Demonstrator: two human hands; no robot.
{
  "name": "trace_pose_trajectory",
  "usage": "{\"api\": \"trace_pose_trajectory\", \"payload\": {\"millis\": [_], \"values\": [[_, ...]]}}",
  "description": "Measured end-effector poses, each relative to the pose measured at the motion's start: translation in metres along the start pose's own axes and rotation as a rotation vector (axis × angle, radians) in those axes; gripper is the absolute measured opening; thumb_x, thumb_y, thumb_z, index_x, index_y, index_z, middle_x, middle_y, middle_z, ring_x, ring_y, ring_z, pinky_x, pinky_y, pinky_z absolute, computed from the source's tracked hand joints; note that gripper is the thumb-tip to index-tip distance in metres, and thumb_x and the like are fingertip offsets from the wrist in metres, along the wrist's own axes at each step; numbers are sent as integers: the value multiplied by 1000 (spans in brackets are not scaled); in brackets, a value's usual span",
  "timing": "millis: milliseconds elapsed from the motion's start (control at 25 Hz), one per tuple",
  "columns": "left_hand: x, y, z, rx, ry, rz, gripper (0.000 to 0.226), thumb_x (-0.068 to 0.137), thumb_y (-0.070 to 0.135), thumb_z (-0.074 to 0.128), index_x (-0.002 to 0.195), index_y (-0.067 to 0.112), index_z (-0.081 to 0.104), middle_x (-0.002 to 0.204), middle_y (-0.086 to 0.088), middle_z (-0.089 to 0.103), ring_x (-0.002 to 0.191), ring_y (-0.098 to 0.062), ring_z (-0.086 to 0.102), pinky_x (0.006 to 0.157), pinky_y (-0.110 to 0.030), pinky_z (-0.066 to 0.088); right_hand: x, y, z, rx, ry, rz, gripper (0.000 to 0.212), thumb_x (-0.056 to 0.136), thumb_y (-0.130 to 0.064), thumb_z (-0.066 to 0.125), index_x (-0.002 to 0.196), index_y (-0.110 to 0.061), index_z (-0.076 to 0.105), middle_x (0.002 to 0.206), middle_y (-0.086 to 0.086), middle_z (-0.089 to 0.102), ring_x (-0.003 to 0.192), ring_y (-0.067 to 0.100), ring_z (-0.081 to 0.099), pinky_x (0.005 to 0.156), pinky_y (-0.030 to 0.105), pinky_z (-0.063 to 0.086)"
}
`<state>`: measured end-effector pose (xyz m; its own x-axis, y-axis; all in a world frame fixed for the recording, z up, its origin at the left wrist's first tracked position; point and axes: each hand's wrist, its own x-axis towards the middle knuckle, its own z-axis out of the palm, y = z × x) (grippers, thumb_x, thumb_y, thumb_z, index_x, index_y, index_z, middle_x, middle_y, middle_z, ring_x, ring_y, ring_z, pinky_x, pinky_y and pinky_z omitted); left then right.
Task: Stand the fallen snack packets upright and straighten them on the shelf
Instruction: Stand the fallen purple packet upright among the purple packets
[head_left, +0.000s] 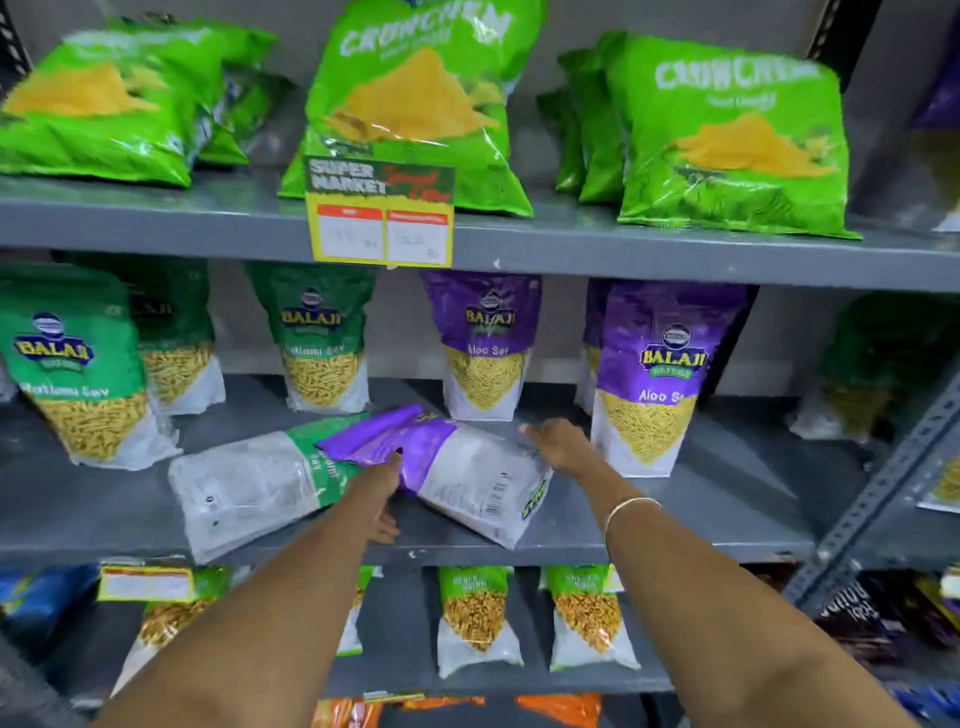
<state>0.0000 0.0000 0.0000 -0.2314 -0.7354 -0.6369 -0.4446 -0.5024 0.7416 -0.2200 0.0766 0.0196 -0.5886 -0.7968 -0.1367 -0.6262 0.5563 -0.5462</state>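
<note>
Head view, looking down at the middle shelf (675, 519) of a grey rack. Two packets lie flat near its front edge: a fallen purple packet (457, 467), back side up, overlapping the purple-facing end of a fallen green packet (249, 483) to its left. My left hand (382, 493) rests against the near side of the purple packet with the fingers (387, 527) spread loosely, not closed around anything. My right hand (558, 444) lies palm down on the far right corner of the same packet, fingers open; a thin bangle (631, 506) circles that wrist. Behind the fallen pair, upright packets stand in a row: green Balaji packets (78, 364) at left and centre-left, purple Aloo Sev packets (654, 374) at centre and right. On the upper shelf (675, 254) stand bright green Crunchem bags (415, 98), with a yellow price tag (379, 213) clipped to its front edge. More small packets (475, 618) stand on the lower shelf.
</note>
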Motion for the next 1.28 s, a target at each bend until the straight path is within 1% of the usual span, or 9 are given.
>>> {"api": "trace_pose_trajectory", "payload": {"millis": [160,280,360,480,720,880,1040,1160,1280], "values": [[14,9,28,-317,-107,-57,44,89,42,49,115,6,48,102,-24,58,91,-38,58,105,-51,35,27,13,-5,241,-334,-19,25,89,-34,56,72,-19,46,74,-4,47,67,8,46,51,6,38],[6,13,37,-431,-33,-12,27,89,32,54,77,8,49,76,-15,54,67,-28,52,93,-52,40,32,19,-9,339,-573,44,29,77,-40,70,89,-20,52,67,-5,48,59,5,44,48,14,40],[1,20,36,-450,-35,26,27,88,34,56,77,11,50,77,-13,57,68,-26,54,89,-53,41,41,23,-9,291,-636,2,56,49,-56,81,84,-24,52,65,-3,44,53,7,43,48,18,37],[-6,45,28,-359,-29,104,29,83,36,63,96,10,56,81,-10,61,71,-24,58,85,-49,45,34,16,-25,276,-669,-40,28,71,-32,77,84,-17,58,73,-5,53,59,3,53,51,21,45],[-15,100,16,-56,-80,402,65,75,28,73,132,9,48,133,-2,54,129,-19,47,99,-36,38,22,8,-27,378,-391,-148,34,67,-1,78,84,-18,54,86,-6,61,78,6,58,57,18,52],[-3,105,32,-84,-60,599,19,76,-1,69,93,6,67,81,5,68,48,13,62,58,-12,51,38,15,3,401,-25,-85,69,53,1,85,110,3,47,117,20,62,109,31,58,95,45,49],[11,95,45,-113,-31,647,33,77,-3,68,109,-5,64,63,10,70,35,13,53,41,-2,40,33,21,22,437,110,7,61,56,2,82,103,-5,43,119,22,58,114,35,55,94,42,47],[8,88,46,-11,-159,588,37,80,6,68,116,9,61,100,-2,63,66,9,65,61,-13,46,31,23,23,347,139,70,78,64,-10,82,123,2,32,129,22,49,122,36,49,98,40,41],[12,84,36,170,-284,479,35,79,6,68,107,22,56,98,3,63,109,-16,53,85,-27,40,31,20,24,429,126,165,60,71,-8,75,110,-5,30,110,18,55,101,30,60,87,43,50]]}}
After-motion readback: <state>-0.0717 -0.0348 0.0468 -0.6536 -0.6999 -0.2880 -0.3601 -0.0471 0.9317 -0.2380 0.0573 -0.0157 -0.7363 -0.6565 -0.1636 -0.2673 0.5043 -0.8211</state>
